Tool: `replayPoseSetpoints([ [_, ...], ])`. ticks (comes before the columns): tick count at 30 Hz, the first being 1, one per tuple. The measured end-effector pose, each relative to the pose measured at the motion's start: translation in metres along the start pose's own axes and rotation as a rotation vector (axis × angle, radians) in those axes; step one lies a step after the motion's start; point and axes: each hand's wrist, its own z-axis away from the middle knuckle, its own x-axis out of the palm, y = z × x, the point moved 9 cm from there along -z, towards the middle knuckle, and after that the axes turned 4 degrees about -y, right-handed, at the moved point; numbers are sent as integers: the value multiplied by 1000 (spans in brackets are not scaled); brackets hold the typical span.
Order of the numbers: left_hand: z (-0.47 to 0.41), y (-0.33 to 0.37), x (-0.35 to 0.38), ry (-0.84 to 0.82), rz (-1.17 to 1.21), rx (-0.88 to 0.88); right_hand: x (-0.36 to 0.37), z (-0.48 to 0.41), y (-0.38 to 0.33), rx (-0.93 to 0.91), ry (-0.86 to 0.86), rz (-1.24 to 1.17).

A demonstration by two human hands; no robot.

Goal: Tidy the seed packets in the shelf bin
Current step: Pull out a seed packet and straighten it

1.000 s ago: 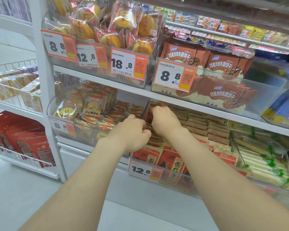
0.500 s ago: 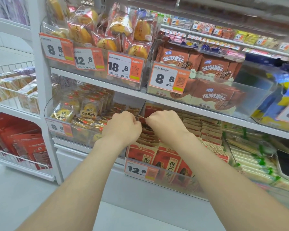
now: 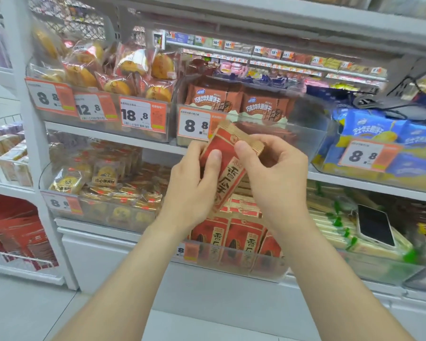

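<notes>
Item: one red seed packet, tilted, held above the clear shelf bin. Our left hand and right hand both pinch it, we judge to straighten it before filing it upright.

Brown biscuit packets stand in a clear bin. Left of them, wrapped yellow pastries sit behind an 18.8 price tag; right of them lie blue packets. Below and to their right, a dark-screened phone rests on cream-and-green packets; below and to their left sit small cake packs.
</notes>
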Motion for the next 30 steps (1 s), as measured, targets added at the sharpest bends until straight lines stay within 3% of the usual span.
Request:
replayPoseSetpoints([
  [4,13,10,27,16,23,-38,-8,27,50,462,-67,-597],
  [7,22,17,48,0,31,-6,-13,46,76,607,-72,-714],
  [11,19,12,71,-34,44,-49,-21,50,81,572,-88,-765],
  [15,25,-2,98,-67,372,-275,-33,44,78,482,-86,-721],
  [19,34,11,118,-134,583,-326,-46,44,75,429,-50,-605],
  [24,47,20,133,-232,482,-274,-47,50,82,542,-8,-577],
  [30,44,12,126,-217,539,-343,-60,41,82,398,59,-300],
])
